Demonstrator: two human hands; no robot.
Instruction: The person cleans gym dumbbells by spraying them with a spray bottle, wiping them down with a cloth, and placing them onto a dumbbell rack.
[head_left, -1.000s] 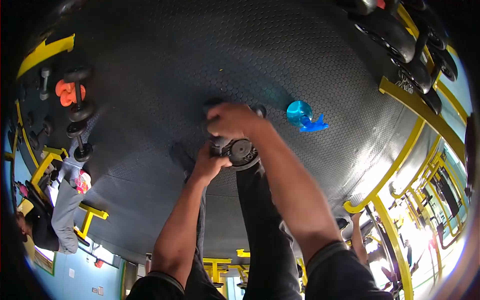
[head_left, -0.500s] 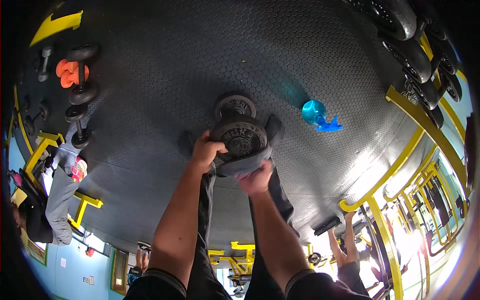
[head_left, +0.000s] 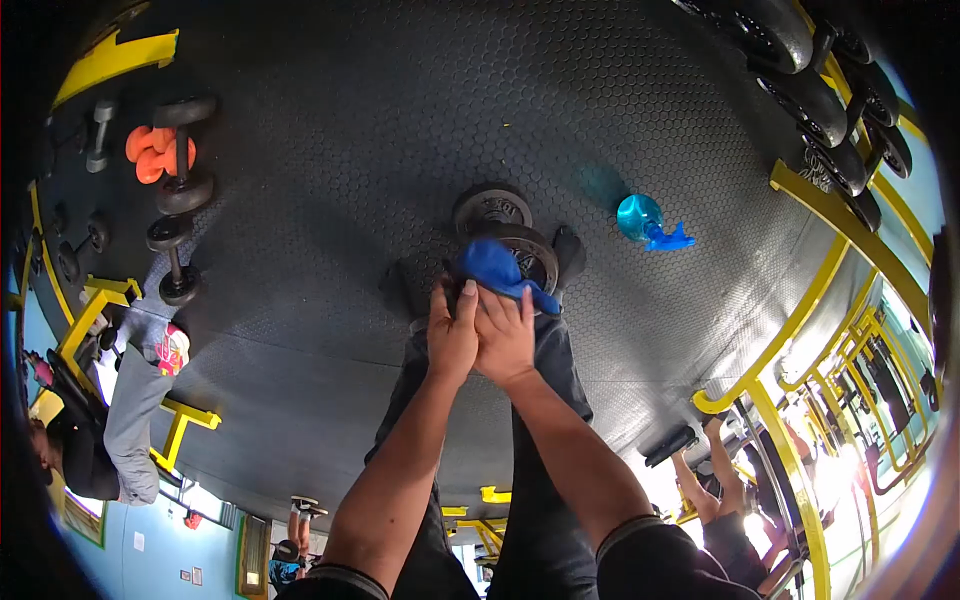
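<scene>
A dumbbell (head_left: 530, 252) with round dark metal plates stands on the floor between my feet, its lettered plate partly covered. A blue cloth (head_left: 490, 264) lies bunched over the near plate. My left hand (head_left: 453, 335) holds the cloth's near left edge, thumb pointing up. Right beside it, touching it, my right hand (head_left: 505, 335) presses on the cloth with its fingers bent over the edge. The fingertips are partly hidden by the fabric. To the right, a spray bottle (head_left: 640, 217) with turquoise liquid and a blue trigger head rests on the floor.
Black dumbbells (head_left: 175, 262) and orange weights (head_left: 160, 153) lie at left. A yellow rack (head_left: 850, 240) with large dumbbells stands at right. One person in grey trousers (head_left: 135, 420) is at left, and another person's legs (head_left: 705, 485) show at lower right.
My left hand has come off the plate's edge onto the cloth, beside my right hand. The cloth, dark grey side showing before, now shows blue and covers more of the plate.
</scene>
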